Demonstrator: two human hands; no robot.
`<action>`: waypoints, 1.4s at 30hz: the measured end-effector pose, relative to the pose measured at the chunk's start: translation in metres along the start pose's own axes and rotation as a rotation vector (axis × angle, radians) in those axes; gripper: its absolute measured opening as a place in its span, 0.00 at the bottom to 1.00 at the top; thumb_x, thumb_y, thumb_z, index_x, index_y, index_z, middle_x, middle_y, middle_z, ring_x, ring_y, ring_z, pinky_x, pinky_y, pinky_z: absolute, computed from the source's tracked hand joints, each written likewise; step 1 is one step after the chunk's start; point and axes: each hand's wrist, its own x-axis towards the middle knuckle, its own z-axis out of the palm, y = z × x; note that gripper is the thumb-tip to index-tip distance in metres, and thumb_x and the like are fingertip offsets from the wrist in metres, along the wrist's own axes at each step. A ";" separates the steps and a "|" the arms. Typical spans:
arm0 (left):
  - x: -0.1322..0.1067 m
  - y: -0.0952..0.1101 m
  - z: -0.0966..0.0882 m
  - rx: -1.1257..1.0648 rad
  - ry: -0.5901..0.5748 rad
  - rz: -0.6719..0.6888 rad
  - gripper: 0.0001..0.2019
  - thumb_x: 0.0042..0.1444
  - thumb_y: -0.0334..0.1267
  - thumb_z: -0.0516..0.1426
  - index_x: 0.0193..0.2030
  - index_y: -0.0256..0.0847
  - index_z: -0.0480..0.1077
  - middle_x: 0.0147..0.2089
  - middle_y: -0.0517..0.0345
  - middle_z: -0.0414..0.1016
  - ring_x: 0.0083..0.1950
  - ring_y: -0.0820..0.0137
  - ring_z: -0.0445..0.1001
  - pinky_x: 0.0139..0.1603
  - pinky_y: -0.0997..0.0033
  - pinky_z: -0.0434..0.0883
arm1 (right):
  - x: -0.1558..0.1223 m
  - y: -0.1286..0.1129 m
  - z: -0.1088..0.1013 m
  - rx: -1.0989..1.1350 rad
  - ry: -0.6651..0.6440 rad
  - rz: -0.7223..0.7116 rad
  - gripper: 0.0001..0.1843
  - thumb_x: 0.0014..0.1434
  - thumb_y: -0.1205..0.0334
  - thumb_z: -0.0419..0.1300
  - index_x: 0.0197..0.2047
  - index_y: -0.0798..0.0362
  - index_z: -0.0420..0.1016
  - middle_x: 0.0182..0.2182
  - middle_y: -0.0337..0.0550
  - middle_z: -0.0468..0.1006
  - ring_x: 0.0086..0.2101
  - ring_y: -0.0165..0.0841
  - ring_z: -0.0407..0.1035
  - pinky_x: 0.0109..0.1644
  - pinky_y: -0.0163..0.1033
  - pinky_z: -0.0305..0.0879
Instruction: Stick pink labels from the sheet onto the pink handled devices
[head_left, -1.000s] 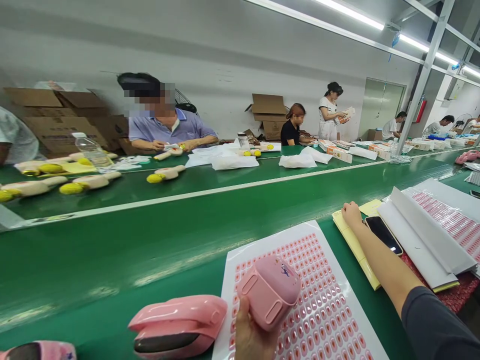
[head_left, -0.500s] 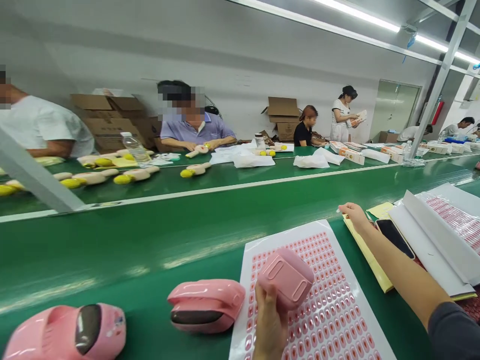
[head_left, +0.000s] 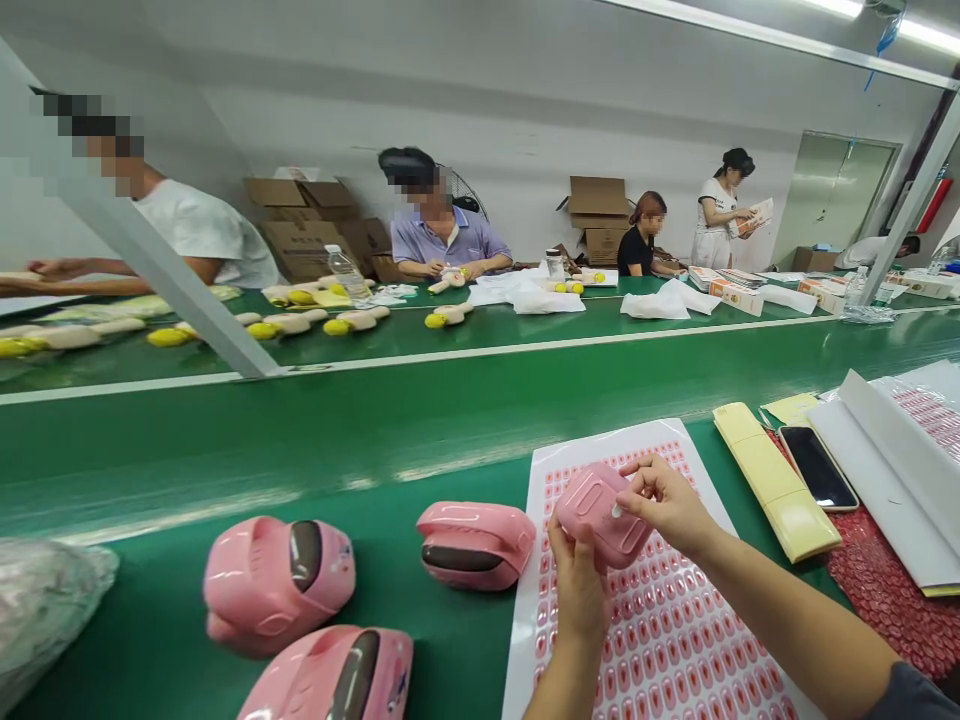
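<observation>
Right above a white sheet (head_left: pixel 523 655) covered in rows of small, shiny pink oval stickers (head_left: pixel 694 655), both hands are busy with a rounded pink plastic casing (head_left: pixel 600 515). Left hand (head_left: pixel 581 585) has it gripped from below, fingers and thumb wrapped around the smooth curved side, flattish base turned up with an oblong outline molded into it. Right hand (head_left: pixel 660 500) has bent fingertips right at that base, next to a tiny whitish bit (head_left: pixel 617 511); honestly can't tell if they're pinching it or just touching.

Off to the left, 3 glossy pink shells (head_left: pixel 476 545) with sleek dark panels sit on the smooth green surface (head_left: pixel 390 570), plus a crinkly plastic bag (head_left: pixel 52 615) at the edge. Over on the right: a folded yellow paper strip (head_left: pixel 776 485), a flat black-screened phone (head_left: pixel 817 468) and some bumpy red material (head_left: pixel 892 575).
</observation>
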 end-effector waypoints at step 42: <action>-0.006 0.002 -0.003 0.023 -0.165 -0.129 0.39 0.34 0.46 0.68 0.56 0.43 0.62 0.45 0.50 0.76 0.50 0.56 0.72 0.49 0.60 0.70 | -0.009 0.038 0.015 -0.029 0.028 -0.188 0.36 0.58 0.39 0.47 0.63 0.52 0.49 0.57 0.53 0.62 0.59 0.41 0.55 0.63 0.50 0.48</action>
